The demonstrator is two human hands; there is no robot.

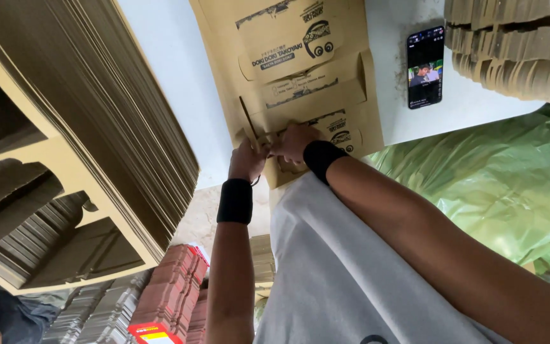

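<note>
Head view, looking down past a grey shirt (345, 274). A flat brown carton blank (300, 70) with dark printing lies on a pale table (173, 70), running from 12 o'clock toward centre; its near edge sits at the table's front edge, where both hands meet.

Left hand (247, 160), just left of centre: fingers curled together and pinching the near-left flap of the blank. A black wristband (235, 200) circles the wrist.

Right hand (295, 141), just right of centre: closed over the same near edge, knuckles up, touching the card; the fingertips are hidden, so whether they pinch or only press cannot be told. Its wrist bears a second black band (321, 158).

Surroundings: a tall stack of flat blanks (84, 140) at 9 o'clock; a second stack (517, 51) at 2 o'clock; a phone (425, 67) with a lit screen at 1 o'clock on the table; green plastic sheet (498, 185) at 3 o'clock; red packs (173, 293) at 7 o'clock below.

Judgement on the fold in hand: it likely goes best with the thumbs kept on the score line, both hands turning the flap evenly, and the blank's far part lying flat so the crease runs straight.
</note>
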